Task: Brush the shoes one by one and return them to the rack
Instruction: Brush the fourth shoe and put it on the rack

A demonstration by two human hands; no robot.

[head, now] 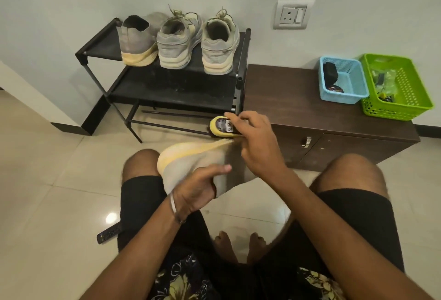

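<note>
Brushing is under way on the grey knit slip-on shoe with the pale yellow sole [191,158], held up between the person's knees rather than set on the floor, presumably so the sole edge can be turned toward the brush. The left hand [198,187] grips it at the heel end, thumb laid across the grey upper and fingers seemingly tucked into the opening, though that part is hidden behind the hand, so I can't be sure. That puts the toe and the yellow sole rim pointing away from the grip, up and to the right, free for work. Over there the right hand [255,137] closes round the yellow-backed shoe brush with dark bristles and a barcode label [223,127], fingers curled over its top, the bristles facing down just above the toe end of the shoe; whether they touch it right now is hard to call. Up on the top shelf of the black metal shoe rack [100,44] stand three grey sneakers [177,41], heels toward us, with a gap at the left end where this one would likely go back. Beside the rack, the dark brown wooden cabinet [298,99] carries a light blue plastic basket [343,82] and a bright green plastic basket [398,87], well apart from the action.
</note>
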